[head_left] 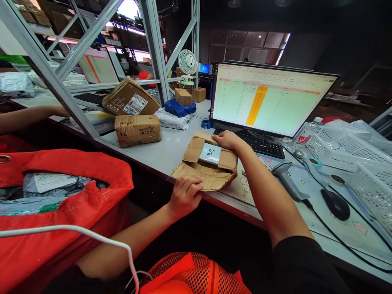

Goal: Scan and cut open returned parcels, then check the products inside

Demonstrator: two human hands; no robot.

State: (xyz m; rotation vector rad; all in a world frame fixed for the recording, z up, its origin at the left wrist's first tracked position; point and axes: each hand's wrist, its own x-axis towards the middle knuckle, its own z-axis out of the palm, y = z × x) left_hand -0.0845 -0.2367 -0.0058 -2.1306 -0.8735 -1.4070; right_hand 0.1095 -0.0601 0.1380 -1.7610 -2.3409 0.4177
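An opened cardboard box [225, 159] lies at the desk's front edge, its near flap folded out toward me. My left hand [186, 194] is closed, with its fingers pinching the edge of that front flap. At the back right of the box, my right hand [229, 141] grips the far edge; its fingertips are partly hidden. A light blue card or packet [210, 153] with a dark squiggle shows between the cardboard panels. What lies deeper inside cannot be made out.
A monitor [269, 98] and black keyboard [260, 143] stand behind the box. On the right are a barcode scanner [288, 179], a mouse [336, 204] and white baskets [346, 147]. Taped parcels [137, 130] sit left. A red bag [101, 163] holds packages. Another person's arm [30, 116] reaches in.
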